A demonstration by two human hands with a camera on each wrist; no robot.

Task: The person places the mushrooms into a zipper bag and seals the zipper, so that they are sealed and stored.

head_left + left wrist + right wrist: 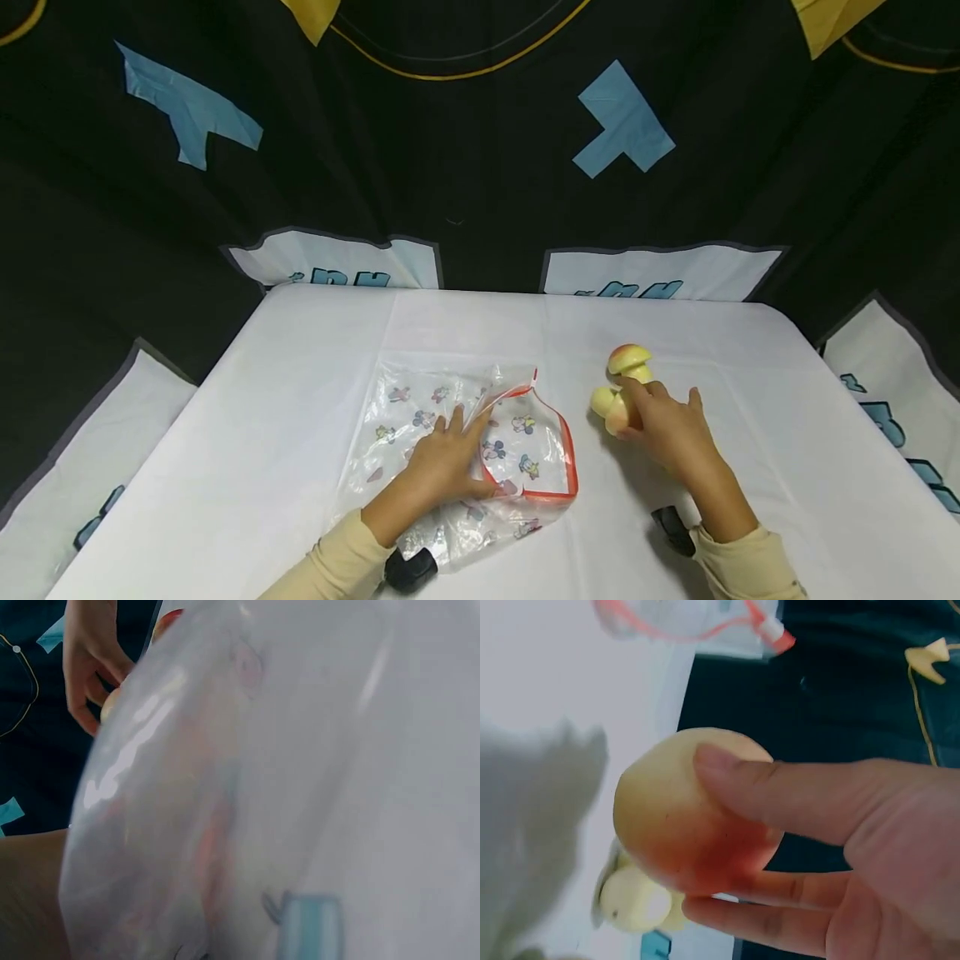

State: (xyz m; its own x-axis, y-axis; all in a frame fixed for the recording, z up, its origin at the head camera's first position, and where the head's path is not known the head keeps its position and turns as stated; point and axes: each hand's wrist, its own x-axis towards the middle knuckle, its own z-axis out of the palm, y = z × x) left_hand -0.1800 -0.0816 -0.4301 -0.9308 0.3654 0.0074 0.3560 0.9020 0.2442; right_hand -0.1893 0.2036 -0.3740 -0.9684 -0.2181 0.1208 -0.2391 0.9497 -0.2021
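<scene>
Across the white desk [720,350] lies a clear cartoon-print bag [405,425], its red-rimmed mouth gaping beside the left hand [442,467], grip spread wide. Right of it, the right hand [667,423] pinches one toy mushroom [619,415] near a second mushroom [628,359]; grasping seems the step, and lifting calls for a steady pinch.

We record a clear plastic bag [408,408], printed with small cartoon figures, lying on its side, its red-edged mouth gaping rightward beside the left hand's [442,462] spread fingers. To its right we note two yellow mushrooms with red-blushed caps: the near mushroom [618,418] held by the right hand [667,425], the far mushroom [630,358] just beyond.
</scene>
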